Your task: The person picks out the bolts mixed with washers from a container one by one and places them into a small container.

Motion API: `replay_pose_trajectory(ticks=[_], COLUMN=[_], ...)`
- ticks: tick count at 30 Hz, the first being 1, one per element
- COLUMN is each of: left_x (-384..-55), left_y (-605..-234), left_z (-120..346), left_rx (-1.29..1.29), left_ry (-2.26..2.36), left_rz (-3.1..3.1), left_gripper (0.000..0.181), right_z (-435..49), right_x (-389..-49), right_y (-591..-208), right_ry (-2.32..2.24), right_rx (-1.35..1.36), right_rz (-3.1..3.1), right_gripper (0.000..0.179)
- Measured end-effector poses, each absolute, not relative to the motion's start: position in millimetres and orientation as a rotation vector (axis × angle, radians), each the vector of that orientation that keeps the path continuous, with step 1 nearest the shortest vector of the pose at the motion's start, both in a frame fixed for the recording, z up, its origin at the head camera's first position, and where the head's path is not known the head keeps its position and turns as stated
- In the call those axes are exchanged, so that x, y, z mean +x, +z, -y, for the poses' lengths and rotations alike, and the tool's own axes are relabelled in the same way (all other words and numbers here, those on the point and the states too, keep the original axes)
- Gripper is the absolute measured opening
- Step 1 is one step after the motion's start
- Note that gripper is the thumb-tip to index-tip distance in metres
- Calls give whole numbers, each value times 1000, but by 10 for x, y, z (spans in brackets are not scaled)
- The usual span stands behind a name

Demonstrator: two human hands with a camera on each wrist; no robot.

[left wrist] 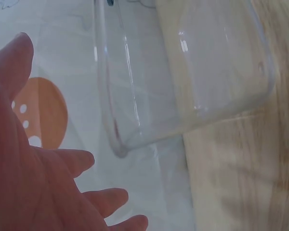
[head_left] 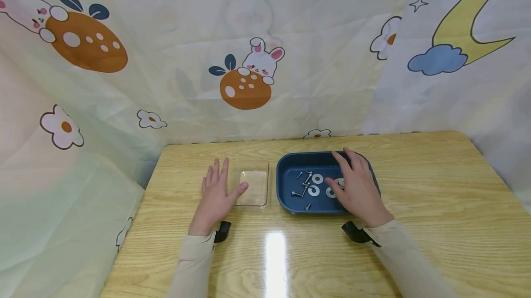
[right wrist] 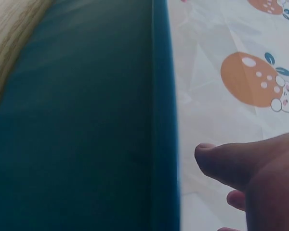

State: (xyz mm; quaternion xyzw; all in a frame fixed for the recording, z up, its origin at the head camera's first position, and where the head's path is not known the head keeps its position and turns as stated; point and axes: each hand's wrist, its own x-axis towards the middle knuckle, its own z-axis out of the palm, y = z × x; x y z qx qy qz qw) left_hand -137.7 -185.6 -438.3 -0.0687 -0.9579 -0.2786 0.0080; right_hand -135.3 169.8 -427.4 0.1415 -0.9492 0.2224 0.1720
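My right grip (head_left: 362,192) is above the right part of the blue tray (head_left: 309,158); raised walls bar low sideways passage, access being from above. Screws (head_left: 296,194) and washers (head_left: 317,178) obstruct its floor. My left grip (head_left: 215,200) is at the left of the clear box (head_left: 254,189), whose upright walls block low entry. Tabletop (head_left: 431,192) right of the tray gives wide passage; only a narrow strip separates box and tray. The curtain (head_left: 298,118) bounds the rear.

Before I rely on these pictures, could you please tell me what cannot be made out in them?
- Head view: whatever lies beneath the right hand at the right end of the blue tray.
- Head view: exact screw count; small and overlapping.
- Right wrist view: the tray's contents, hidden by its wall.
- Left wrist view: the clear box's far end, cut off by the top edge.
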Motion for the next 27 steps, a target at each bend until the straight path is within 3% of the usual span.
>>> replay_pose_trajectory(ticks=[27], left_x=[-1372], left_y=[-4557], left_z=[1694], left_rx=[-273], left_ry=[-894], left_rz=[3002], left_gripper=[99], right_z=[-1351], right_x=[-1457], right_y=[-4430], right_ry=[626], right_rx=[543], right_rz=[2939], right_gripper=[55])
